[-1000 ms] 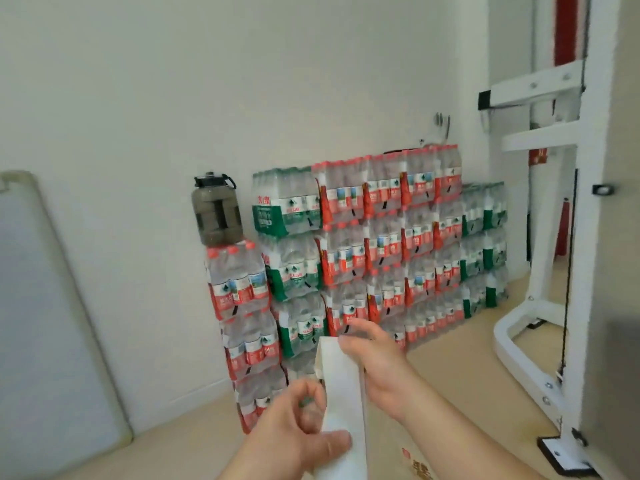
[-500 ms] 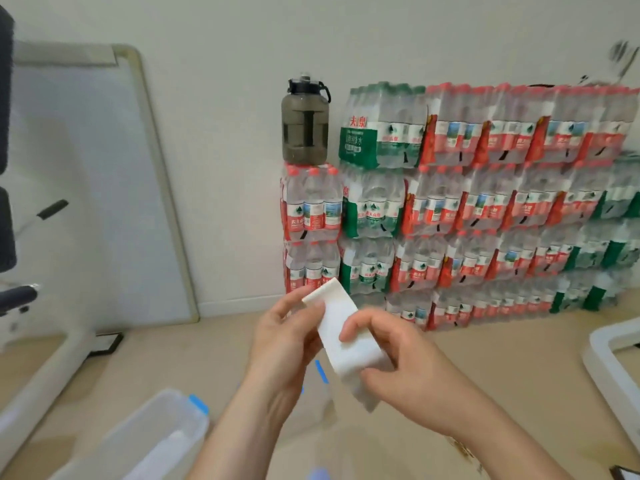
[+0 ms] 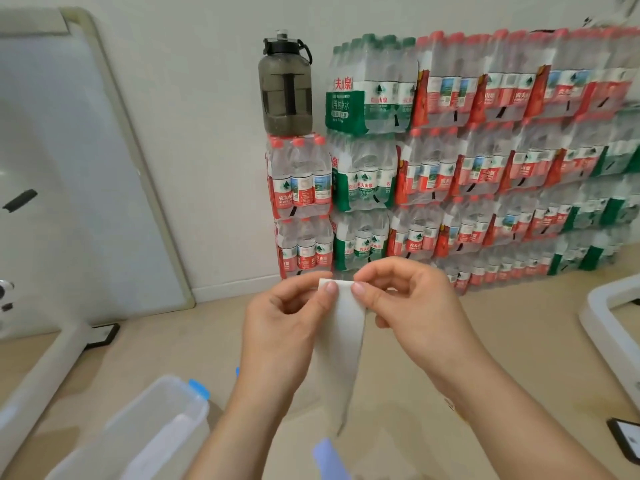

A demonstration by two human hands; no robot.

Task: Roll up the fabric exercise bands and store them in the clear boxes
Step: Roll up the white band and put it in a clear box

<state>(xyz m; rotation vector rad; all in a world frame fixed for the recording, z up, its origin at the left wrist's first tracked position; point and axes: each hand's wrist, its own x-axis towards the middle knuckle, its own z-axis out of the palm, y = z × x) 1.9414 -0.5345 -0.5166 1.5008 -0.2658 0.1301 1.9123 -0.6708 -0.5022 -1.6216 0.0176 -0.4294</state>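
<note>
A white fabric exercise band (image 3: 341, 344) hangs straight down in front of me. My left hand (image 3: 287, 323) pinches its top left corner between thumb and fingers. My right hand (image 3: 412, 310) pinches the top right corner the same way. The band's lower end hangs loose between my forearms. A clear plastic box (image 3: 138, 434) with blue clips sits on the floor at lower left, with something pale inside it. A light blue item (image 3: 327, 459), blurred, lies below the band at the bottom edge.
Stacked packs of water bottles (image 3: 450, 161) line the wall ahead, with a dark jug (image 3: 284, 84) on top. A whiteboard (image 3: 79, 174) leans at left. White machine frames (image 3: 613, 327) stand at right and lower left. A phone (image 3: 628, 441) lies at right.
The view has swung left and down, bringing the clear box into sight. Both hands have moved to the band's top corners, and the band now hangs down straight between them.
</note>
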